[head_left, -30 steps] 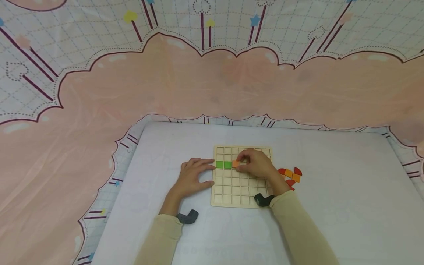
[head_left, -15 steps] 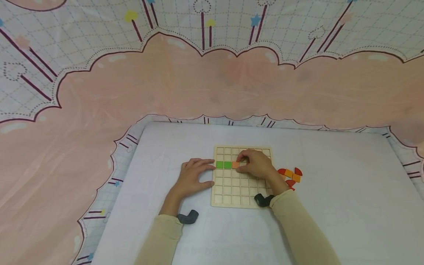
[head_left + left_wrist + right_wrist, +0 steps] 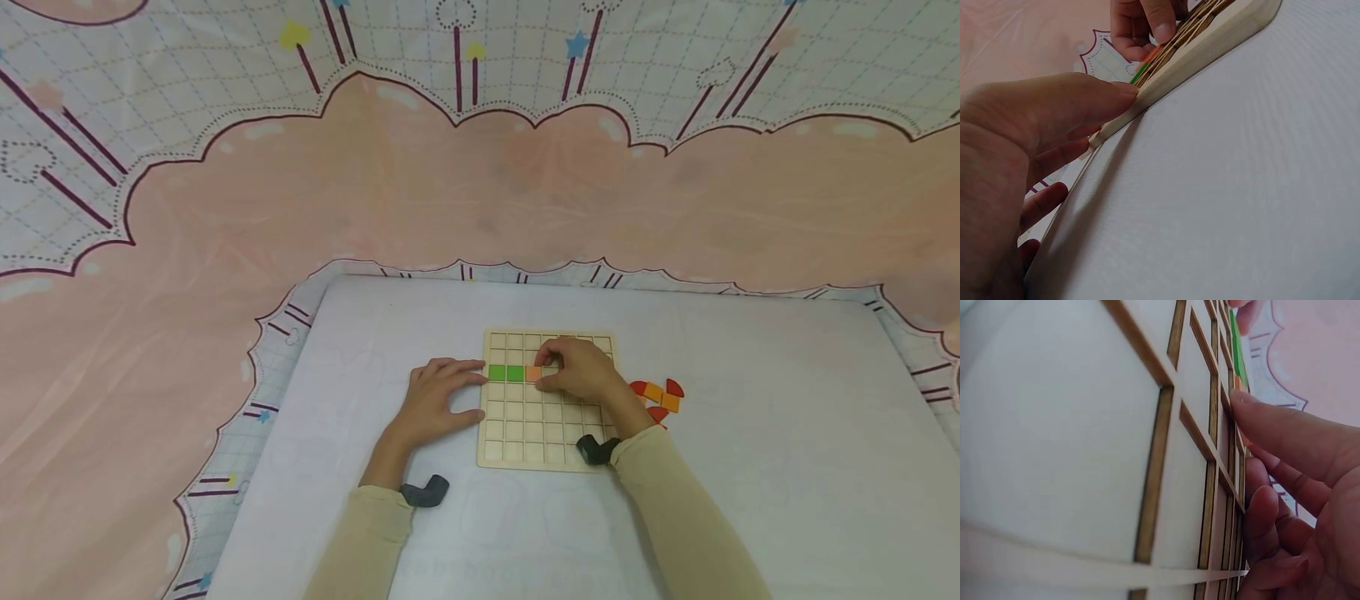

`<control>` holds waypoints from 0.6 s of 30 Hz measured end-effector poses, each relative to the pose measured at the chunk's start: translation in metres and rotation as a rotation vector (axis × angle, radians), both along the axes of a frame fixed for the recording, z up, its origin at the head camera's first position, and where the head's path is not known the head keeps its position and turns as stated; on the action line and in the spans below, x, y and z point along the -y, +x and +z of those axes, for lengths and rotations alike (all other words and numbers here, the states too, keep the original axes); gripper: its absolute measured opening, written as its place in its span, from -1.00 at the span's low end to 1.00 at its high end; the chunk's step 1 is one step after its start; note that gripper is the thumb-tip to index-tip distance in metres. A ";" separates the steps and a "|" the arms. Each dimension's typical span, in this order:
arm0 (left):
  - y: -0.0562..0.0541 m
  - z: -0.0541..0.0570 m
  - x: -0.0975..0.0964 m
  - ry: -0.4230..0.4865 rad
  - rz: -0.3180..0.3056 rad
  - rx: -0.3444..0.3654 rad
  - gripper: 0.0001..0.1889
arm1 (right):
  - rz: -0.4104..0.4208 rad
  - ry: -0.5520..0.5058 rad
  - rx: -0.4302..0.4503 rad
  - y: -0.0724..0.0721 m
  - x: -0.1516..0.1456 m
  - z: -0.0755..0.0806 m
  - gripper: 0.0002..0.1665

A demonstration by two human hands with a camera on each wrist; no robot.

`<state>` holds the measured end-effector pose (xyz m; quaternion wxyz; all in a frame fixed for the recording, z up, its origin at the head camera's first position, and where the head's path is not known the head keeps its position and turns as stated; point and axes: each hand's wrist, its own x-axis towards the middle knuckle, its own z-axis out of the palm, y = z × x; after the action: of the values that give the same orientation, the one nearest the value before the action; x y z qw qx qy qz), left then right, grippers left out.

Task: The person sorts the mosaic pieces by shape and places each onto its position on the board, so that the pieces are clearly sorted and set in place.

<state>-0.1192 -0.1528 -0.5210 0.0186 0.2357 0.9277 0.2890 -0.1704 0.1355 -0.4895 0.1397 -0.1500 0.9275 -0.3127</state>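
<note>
A wooden grid board (image 3: 517, 429) lies flat on the white table. Two green square tiles (image 3: 506, 373) sit side by side in one of its rows, starting from the left edge. Beside them, an orange square tile (image 3: 532, 373) is in the third cell, its right part covered by fingertips. My right hand (image 3: 581, 371) pinches this orange tile between thumb and fingers. Along the board's left edge rests my left hand (image 3: 435, 404), fingers extended and spread, with the thumb (image 3: 1094, 100) touching the rim in the left wrist view.
Right of the board lies a loose group of pieces: orange squares (image 3: 671, 402) and red rounded pieces (image 3: 675, 387), partly hidden by the right wrist. A dark wrist mount (image 3: 597, 451) hangs over the board's lower right corner. A patterned cloth (image 3: 480, 192) surrounds the tabletop.
The orange tile, slightly tilted a second ago, now looks level in line with the green ones. Both hands have stayed almost still.
</note>
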 end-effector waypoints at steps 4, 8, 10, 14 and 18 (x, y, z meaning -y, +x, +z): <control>0.000 0.000 0.000 0.000 0.002 0.000 -0.47 | 0.011 -0.027 0.001 0.000 -0.001 0.001 -0.73; 0.000 0.000 0.000 -0.006 0.008 0.007 -0.47 | 0.010 -0.042 0.001 0.000 -0.001 0.002 -0.84; 0.000 0.000 0.000 -0.004 0.006 0.003 -0.47 | 0.008 -0.044 0.001 0.000 -0.001 0.002 -0.88; 0.000 0.000 0.000 0.000 0.003 -0.004 -0.47 | 0.011 -0.047 -0.009 0.000 -0.001 0.003 -0.90; -0.001 0.000 0.000 0.002 0.003 0.006 -0.47 | 0.011 -0.055 -0.012 0.000 -0.002 0.003 -0.91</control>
<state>-0.1198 -0.1527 -0.5209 0.0209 0.2333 0.9278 0.2905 -0.1704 0.1373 -0.4867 0.1317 -0.1608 0.9186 -0.3362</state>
